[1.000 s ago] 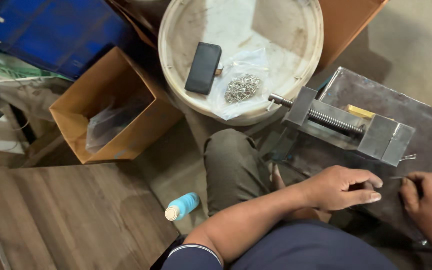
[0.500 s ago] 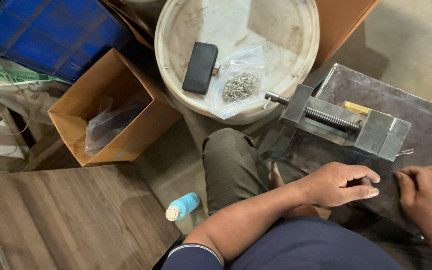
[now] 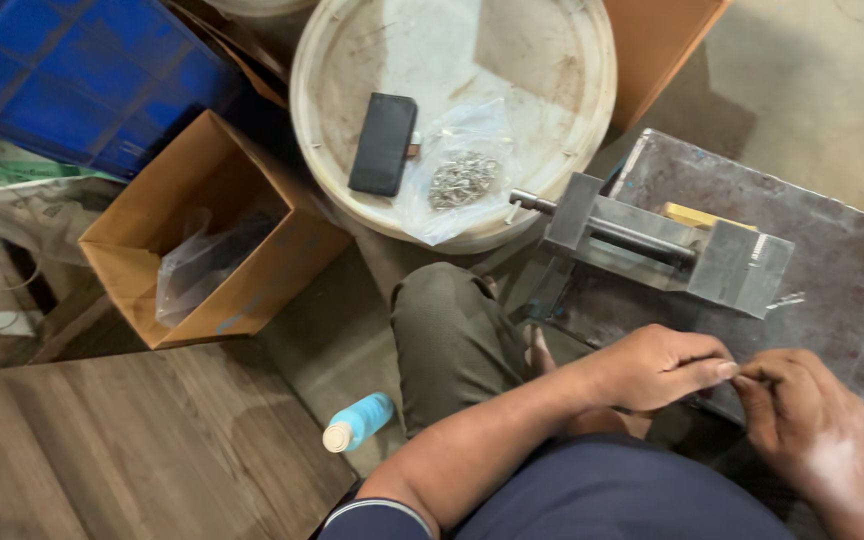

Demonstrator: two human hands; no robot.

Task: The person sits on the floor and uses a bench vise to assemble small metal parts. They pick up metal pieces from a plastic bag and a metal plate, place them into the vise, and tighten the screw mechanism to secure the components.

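- Left hand is curled shut, thumb and forefinger pinched on something thin and small that I cannot make out; its fingertips meet those of the right hand just beside it.
- Far to the left of that hand, an open cardboard box holds a crumpled clear bag, and a blue crate lies beyond it.
- Down and left of the hand, near the bent knee, a light blue bottle lies on its side on the floor.
- Up and left of the hand, a round white lid carries a black phone and a clear bag of small metal parts, the two just beside each other.
- Directly above the hand, a grey metal vise sits on a dark steel plate; a thin piece of wire sticks out at its right end, and nothing else shows in it from here.
- Right hand is also closed, fingers bent in to grip the same tiny piece over the near edge of the plate.
- Judging by the scene, the work is in its middle: the bag of parts looks well filled, one piece is being handled between the fingers, and no finished pile can be picked out with any certainty.
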